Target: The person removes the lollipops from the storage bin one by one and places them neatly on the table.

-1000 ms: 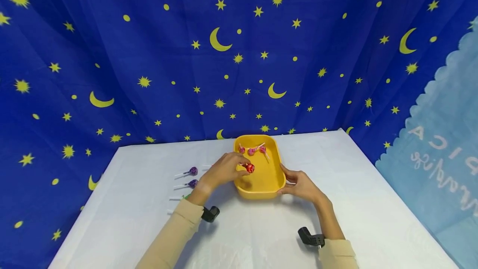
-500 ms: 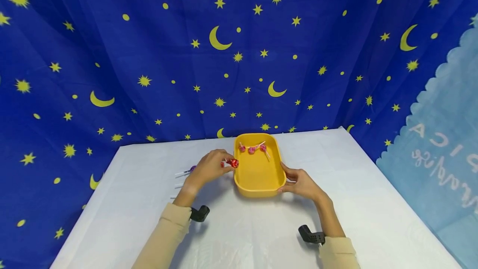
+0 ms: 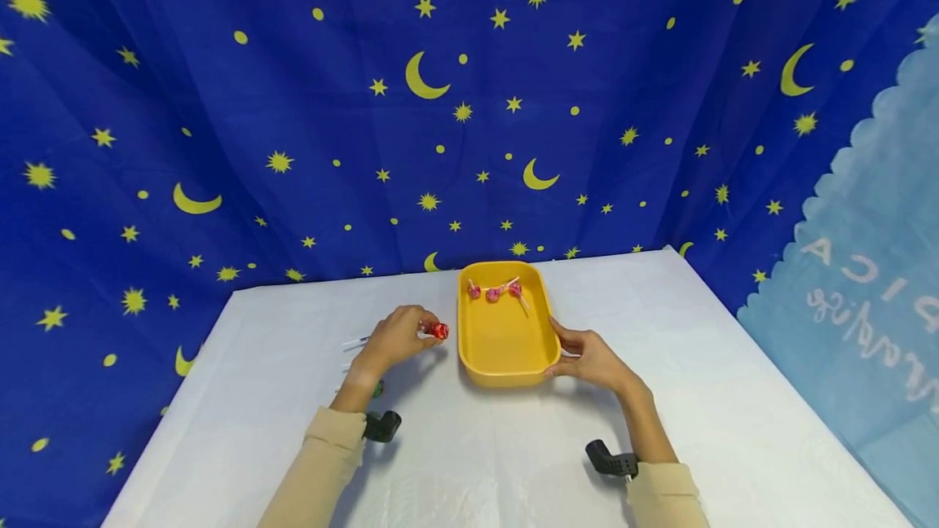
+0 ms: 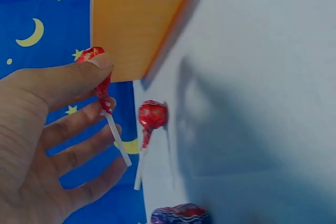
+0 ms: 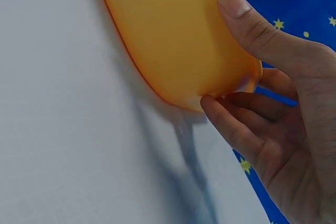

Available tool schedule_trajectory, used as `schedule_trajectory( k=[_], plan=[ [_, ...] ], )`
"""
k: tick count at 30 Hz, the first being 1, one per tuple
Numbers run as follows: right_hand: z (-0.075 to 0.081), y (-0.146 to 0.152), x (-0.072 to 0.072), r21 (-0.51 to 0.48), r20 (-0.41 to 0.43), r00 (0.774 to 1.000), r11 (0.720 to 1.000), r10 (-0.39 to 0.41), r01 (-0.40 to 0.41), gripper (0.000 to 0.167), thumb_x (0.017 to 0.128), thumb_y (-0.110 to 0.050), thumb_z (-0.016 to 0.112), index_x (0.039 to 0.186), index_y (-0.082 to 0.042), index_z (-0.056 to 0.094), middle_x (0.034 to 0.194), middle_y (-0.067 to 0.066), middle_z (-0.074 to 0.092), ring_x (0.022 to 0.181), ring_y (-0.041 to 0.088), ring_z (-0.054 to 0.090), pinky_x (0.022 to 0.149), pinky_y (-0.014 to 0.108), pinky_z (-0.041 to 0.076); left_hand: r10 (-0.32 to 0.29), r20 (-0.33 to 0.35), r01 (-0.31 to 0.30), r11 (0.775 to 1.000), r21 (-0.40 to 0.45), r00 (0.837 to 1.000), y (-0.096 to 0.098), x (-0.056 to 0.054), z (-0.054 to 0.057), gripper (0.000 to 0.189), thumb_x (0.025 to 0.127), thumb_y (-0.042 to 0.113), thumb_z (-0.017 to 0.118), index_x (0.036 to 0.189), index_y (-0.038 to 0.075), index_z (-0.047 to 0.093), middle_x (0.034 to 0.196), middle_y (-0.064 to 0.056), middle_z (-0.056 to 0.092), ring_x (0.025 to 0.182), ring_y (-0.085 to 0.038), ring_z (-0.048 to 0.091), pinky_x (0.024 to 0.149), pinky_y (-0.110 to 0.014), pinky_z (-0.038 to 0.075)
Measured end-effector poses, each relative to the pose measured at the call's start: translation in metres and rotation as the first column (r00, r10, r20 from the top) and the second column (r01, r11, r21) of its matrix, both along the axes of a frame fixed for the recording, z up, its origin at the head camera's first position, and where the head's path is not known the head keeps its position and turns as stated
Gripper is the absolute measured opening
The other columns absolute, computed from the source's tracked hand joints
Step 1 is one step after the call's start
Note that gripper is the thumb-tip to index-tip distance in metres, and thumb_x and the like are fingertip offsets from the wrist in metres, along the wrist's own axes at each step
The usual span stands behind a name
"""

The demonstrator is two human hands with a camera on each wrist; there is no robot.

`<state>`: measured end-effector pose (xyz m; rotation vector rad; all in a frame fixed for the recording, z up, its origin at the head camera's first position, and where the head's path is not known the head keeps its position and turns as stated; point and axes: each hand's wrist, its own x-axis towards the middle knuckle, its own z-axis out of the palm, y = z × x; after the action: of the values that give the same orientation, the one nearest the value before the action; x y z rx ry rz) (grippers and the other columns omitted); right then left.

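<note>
W/ L grip (image 3: 396, 341) pinching one red lollipop (image 3: 441, 331) just left of tray (image 3: 508, 380), R grip (image 3: 592, 363) holding tray's right side, we should brace firmly & pinch lightly.

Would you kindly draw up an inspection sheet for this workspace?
Surface: white table.
Things: yellow tray holds three pink lollipops at its far end; left of it on the table are a loose red lollipop, a purple lollipop and a green lollipop; the left arm hides the exact count.
Clutter: nothing seen.
Left hand: pinches another red lollipop.
Right hand: grips the tray's right side.
Cables: nothing seen.
Surroundings: blue curtain with yellow moons and stars; light blue banner at right.
</note>
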<state>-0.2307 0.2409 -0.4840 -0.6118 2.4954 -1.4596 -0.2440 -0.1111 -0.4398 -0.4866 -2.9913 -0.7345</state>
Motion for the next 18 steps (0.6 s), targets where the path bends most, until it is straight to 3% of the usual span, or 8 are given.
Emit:
schedule_trajectory(
  k=[9,18],
  plan=[
    [0.002,-0.002,0.000,0.005,0.007,1.000,1.000,-0.010,0.010,0.096,0.072,-0.032,0.086,0.147,0.002,0.035,0.151,0.018,0.038,0.130,0.035,0.049,0.097,0.034,0.048,0.036,0.069,-0.031,0.997,-0.074,0.997,-0.001,-0.001,-0.013,0.013,0.079,0.025,0.081,0.085,0.019,0.072,0.081,0.004,0.066,0.072,-0.014,0.058,0.062,-0.034,0.047],
    [0.002,-0.002,0.000,0.003,0.016,1.000,1.000,-0.014,0.013,0.097,0.072,-0.034,0.086,0.147,0.001,0.035,0.151,0.016,0.037,0.131,0.034,0.049,0.098,0.035,0.048,0.035,0.082,-0.027,0.996,-0.086,0.996,-0.001,0.000,-0.020,0.020,0.077,0.022,0.083,0.092,0.012,0.074,0.085,0.000,0.069,0.074,-0.015,0.059,0.070,-0.037,0.052]
  ],
)
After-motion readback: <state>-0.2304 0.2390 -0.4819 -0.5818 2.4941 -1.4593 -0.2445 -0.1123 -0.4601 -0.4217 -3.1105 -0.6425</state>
